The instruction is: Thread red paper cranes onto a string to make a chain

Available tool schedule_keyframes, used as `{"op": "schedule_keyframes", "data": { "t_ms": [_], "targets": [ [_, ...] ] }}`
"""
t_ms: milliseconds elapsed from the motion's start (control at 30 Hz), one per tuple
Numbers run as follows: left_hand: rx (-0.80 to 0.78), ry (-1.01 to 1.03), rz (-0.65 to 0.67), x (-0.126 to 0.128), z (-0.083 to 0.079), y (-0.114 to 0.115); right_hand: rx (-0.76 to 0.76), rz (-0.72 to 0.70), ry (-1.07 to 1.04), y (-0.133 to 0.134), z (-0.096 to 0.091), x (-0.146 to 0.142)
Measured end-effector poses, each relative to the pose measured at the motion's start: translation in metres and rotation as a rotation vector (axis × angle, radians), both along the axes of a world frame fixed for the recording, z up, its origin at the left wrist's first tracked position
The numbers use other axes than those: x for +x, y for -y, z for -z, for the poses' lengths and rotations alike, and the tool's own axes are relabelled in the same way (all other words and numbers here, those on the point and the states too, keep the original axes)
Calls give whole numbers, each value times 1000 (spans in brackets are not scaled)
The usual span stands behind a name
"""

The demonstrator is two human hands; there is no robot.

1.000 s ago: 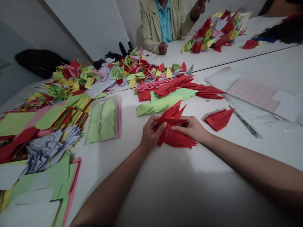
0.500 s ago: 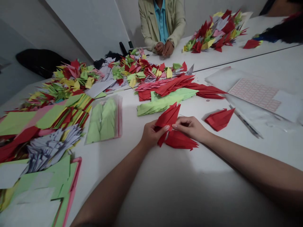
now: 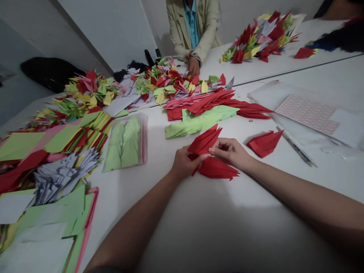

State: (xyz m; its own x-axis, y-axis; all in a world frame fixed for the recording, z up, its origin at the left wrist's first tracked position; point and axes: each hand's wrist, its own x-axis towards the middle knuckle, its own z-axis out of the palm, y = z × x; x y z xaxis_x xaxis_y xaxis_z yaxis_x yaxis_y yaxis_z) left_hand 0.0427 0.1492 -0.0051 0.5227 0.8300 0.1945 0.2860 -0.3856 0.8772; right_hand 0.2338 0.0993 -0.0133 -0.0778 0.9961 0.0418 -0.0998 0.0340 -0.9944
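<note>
Between my two hands is a red folded paper piece (image 3: pixel 205 141), its pointed layers tilted up and to the right. My left hand (image 3: pixel 184 161) grips it from the left, thumb across its lower edge. The fingertips of my right hand (image 3: pixel 229 151) pinch its lower right side. Just below lies a bundle of red folded papers (image 3: pixel 218 168) on the white table (image 3: pixel 182 227). Another red folded bundle (image 3: pixel 265 144) rests to the right of my right hand. Beyond my hands are green folded papers (image 3: pixel 201 123) and red folded papers (image 3: pixel 212 101).
Heaps of colourful folded paper (image 3: pixel 167 81) line the back and left. A plastic pack of green pieces (image 3: pixel 123 144) and paper sheets (image 3: pixel 42 235) lie on the left. At right are a pen (image 3: pixel 295 146) and a patterned card (image 3: pixel 307 112). Opposite, a co-worker's hand (image 3: pixel 194 67) touches a heap.
The red paper piece has turned, its upper points leaning further right, and my left thumb has shifted slightly right. Across the table, the co-worker's hands have parted, one reaching down to the heap.
</note>
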Motion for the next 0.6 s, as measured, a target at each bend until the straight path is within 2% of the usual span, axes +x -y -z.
{"op": "schedule_keyframes", "data": {
  "t_ms": [133,267,400,600],
  "targets": [
    [-72,40,55,0,-4,0,0,5,-4,-1,3,-1],
    [-47,12,64,-2,-4,0,-34,82,-56,-1,3,0],
    [-60,0,74,-4,-3,0,-55,95,-95,-2,3,1],
    [-151,173,-38,-2,-5,-3,-11,98,39,0,4,1]
  ]
}}
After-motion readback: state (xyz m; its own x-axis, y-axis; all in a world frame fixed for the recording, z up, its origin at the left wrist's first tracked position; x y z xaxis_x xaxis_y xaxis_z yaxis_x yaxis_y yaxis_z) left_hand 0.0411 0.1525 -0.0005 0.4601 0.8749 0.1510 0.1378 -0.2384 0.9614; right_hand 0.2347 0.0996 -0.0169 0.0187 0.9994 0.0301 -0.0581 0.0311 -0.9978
